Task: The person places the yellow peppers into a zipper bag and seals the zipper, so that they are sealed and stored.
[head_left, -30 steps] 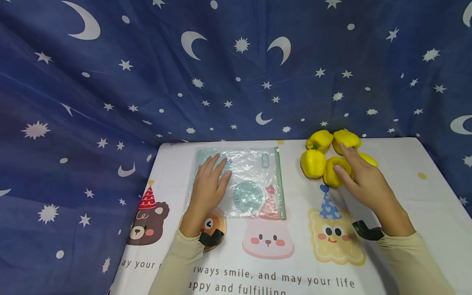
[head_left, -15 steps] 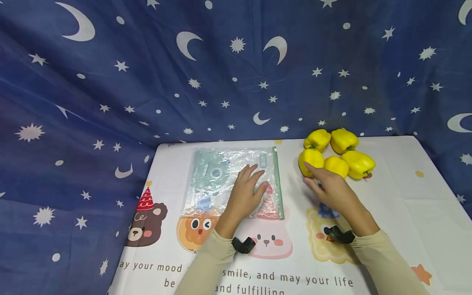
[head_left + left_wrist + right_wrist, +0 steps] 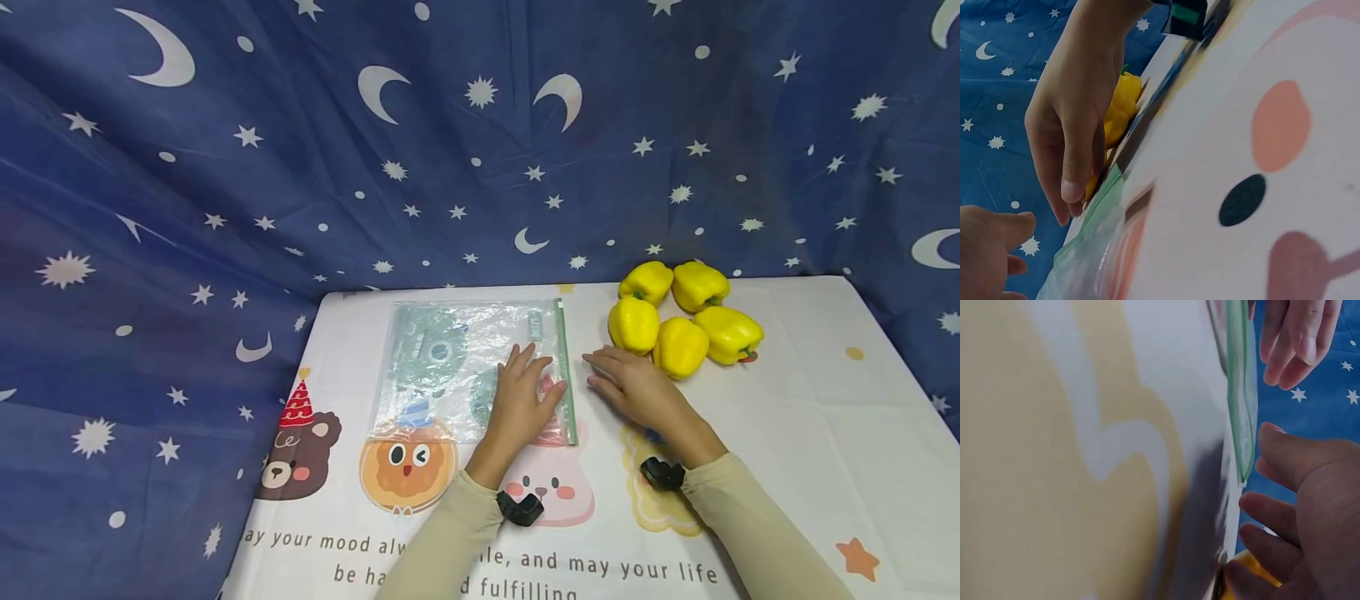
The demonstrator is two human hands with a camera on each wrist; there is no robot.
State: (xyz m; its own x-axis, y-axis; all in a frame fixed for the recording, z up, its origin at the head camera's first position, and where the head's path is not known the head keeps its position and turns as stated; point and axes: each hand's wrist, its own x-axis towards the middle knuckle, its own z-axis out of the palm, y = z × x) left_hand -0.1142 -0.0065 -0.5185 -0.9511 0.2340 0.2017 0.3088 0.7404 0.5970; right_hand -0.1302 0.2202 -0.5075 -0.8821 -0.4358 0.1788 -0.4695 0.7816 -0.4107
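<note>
A clear plastic zip bag (image 3: 408,408) with a green zip edge (image 3: 567,375) lies flat on the table. My left hand (image 3: 521,404) is over its right part, fingers relaxed and holding nothing. Just beyond the green edge, my right hand (image 3: 641,392) hovers with loosely bent fingers, nothing in them. Several yellow bell peppers (image 3: 682,348) sit clustered behind and right of that hand. From the right wrist, the bag's green edge (image 3: 1242,394) appears between both hands and the table, with my right hand (image 3: 1325,500) apart from it.
A white cloth (image 3: 825,433) printed with cartoon faces and lettering covers the table. Behind and to the left hangs a dark blue curtain (image 3: 300,167) with moons and stars. Black wrist cameras, such as the left one (image 3: 520,508), sit below each hand.
My left hand has moved right across the bag toward its green edge. My right hand has come left, away from the bell peppers. Bag and peppers stay about where they were.
</note>
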